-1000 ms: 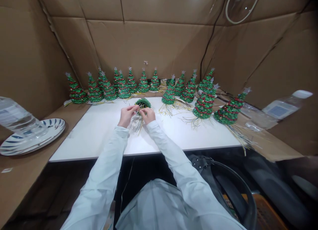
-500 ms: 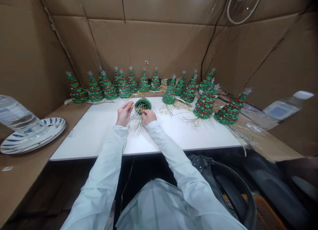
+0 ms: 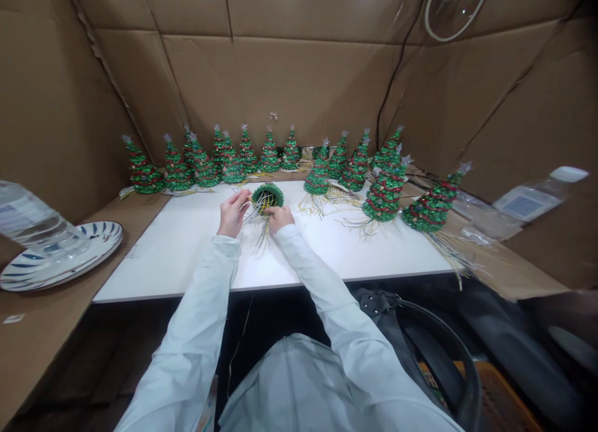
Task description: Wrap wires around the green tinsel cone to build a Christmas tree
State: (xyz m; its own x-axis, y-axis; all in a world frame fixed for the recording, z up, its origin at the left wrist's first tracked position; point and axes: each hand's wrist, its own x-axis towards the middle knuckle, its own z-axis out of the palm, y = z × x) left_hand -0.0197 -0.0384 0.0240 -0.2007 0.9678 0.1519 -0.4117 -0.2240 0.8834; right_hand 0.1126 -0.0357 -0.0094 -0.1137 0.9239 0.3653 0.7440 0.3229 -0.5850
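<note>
A small green Christmas tree [image 3: 275, 190] lies on its side on the white board [image 3: 187, 251], its hollow base turned toward me. Thin yellow and white wires [image 3: 262, 231] spill out of that opening. At the left of the base, my left hand [image 3: 232, 214] is closed in a pinch on strands of wire. My right hand [image 3: 281, 218] is closed too, fingertips pinching wires just below the right side of the opening. The tip of the tree is hidden behind its base.
Several decorated trees [image 3: 290, 150] stand along the back and right, some with loose wires beneath. At left a water bottle [image 3: 35, 214] stands on a patterned plate [image 3: 109, 234]; another bottle [image 3: 532, 201] is at right. Cardboard walls [image 3: 289, 77] enclose the board. A black bag [image 3: 380, 304] sits below its edge.
Both hands remain in nearly the same place at the tree's base. The wires at the opening have shifted slightly, and the whole view has moved a little.
</note>
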